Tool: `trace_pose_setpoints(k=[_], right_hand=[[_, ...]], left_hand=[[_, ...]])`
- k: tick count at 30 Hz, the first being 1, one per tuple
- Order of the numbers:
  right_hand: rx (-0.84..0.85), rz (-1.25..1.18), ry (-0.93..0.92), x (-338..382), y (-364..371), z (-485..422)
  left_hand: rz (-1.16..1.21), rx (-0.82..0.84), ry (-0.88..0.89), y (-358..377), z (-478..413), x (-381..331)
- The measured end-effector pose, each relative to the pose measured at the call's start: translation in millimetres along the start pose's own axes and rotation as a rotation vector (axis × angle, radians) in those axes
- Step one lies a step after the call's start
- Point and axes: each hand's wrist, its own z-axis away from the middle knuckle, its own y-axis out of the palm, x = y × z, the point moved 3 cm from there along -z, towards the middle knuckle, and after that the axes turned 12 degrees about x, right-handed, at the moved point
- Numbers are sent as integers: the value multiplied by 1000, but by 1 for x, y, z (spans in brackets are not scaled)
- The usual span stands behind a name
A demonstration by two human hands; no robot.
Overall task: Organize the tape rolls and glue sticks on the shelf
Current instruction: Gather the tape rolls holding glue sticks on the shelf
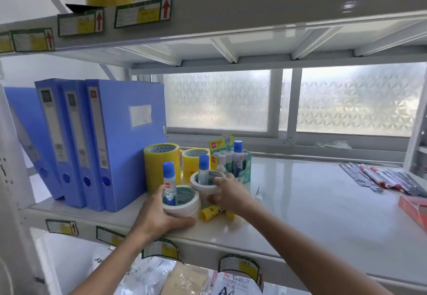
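White masking tape rolls (181, 204) sit stacked at the near edge of a pale shelf (312, 202), clasped by a person's left hand (161, 216), its fingers curled around the stack's near side and thumb along the base. A blue-capped glue bottle (168, 180) stands upright inside the stack's core. Just behind and to the right, a taller stack of white tape (203, 187) holds a second blue-capped glue bottle (203, 170) in its centre; the right hand (227, 194) grips this stack, fingertips hooked over its rim and thumb pressed low on its near side. Two yellow glue sticks (211, 211) lie on their sides on the shelf beside the right hand, partly hidden under it. Farther back stand two yellow tape rolls, a tall one (161, 165) on the left and a shorter one (195, 163) beside it. To their right, a green display box (242, 167) carries white-capped glue sticks and a third blue-capped bottle (238, 158). Blue file boxes (99, 142) stand upright on the shelf's left end, touching the tall yellow roll. Packaged pens (383, 179) and a red box (414, 209) lie well apart on the far right, before a frosted window (277, 100).
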Motion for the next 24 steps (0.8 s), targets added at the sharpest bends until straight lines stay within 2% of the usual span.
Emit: trace_pose_setpoints(k=[9, 17, 21, 24], right_hand=[[-50, -31, 65, -19, -4, 37], [-211, -71, 173, -54, -4, 69], [-261, -155, 148, -75, -12, 85], [-287, -115, 203, -92, -23, 99]], left_hand=[[-46, -13, 6, 26, 8, -22], [-61, -3, 41, 63, 10, -49], [-40, 27, 73, 86, 9, -66], [-10, 62, 110, 106, 8, -82]])
